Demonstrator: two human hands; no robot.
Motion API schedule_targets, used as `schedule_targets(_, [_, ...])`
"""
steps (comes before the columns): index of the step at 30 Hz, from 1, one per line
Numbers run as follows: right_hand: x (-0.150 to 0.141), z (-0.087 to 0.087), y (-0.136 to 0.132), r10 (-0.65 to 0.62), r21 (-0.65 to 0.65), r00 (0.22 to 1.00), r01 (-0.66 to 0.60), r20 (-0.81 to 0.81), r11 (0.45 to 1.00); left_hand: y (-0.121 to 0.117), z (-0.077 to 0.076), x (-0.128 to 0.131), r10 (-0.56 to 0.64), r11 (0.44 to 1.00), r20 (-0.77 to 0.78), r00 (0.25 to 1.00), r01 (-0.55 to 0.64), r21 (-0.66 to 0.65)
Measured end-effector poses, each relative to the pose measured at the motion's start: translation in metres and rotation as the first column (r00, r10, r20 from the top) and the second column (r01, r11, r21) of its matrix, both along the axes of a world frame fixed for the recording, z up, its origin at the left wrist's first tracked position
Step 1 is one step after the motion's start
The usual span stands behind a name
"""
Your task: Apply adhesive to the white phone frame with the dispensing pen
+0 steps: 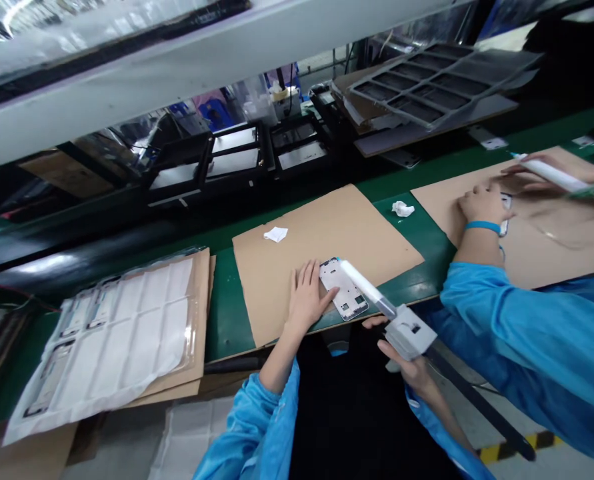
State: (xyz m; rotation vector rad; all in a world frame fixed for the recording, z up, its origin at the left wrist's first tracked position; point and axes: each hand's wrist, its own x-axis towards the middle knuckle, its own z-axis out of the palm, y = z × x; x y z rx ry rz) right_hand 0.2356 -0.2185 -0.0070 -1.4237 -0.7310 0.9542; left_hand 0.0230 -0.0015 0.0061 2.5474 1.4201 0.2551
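Head view shows the thin phone frame (347, 297) at the near edge of the cardboard sheet (267, 280); it is probably light and stiff, but may bend, so its long sides seem the best hold. The left hand (307, 293) has its fingers slightly spread along the frame's left side, thumb lying over it. Before the sheet's near edge, the right hand (411, 368) grips the white tool (367, 288), fingers partly hidden.

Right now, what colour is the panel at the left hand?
The panel is mostly pale grey; see head view.
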Motion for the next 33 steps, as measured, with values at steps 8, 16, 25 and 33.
schedule_targets(8, [0.041, 0.009, 0.112, 0.014, 0.296, 0.978, 0.049, -0.207, 0.954, -0.021, -0.011, -0.019, -0.303, 0.946, -0.134, 0.944, 0.315, 0.076])
schedule_targets(16, [0.045, 0.006, 0.172, -0.101, 0.279, 0.928, 0.210, -0.358, 0.937, 0.076, 0.053, -0.003, -0.051, 0.991, -0.173, 0.984, 0.072, 0.117])
schedule_targets(25, [0.036, -0.001, 0.135, -0.050, 0.196, 0.934, 0.126, -0.354, 0.972, -0.004, 0.041, -0.051, -0.183, 0.974, -0.249, 0.951, 0.209, 0.085])
schedule_targets(33, [0.005, 0.012, 0.112, 0.118, 0.196, 0.915, -0.044, -0.386, 0.980, -0.030, 0.036, -0.064, -0.132, 0.991, -0.132, 0.982, 0.135, 0.013])
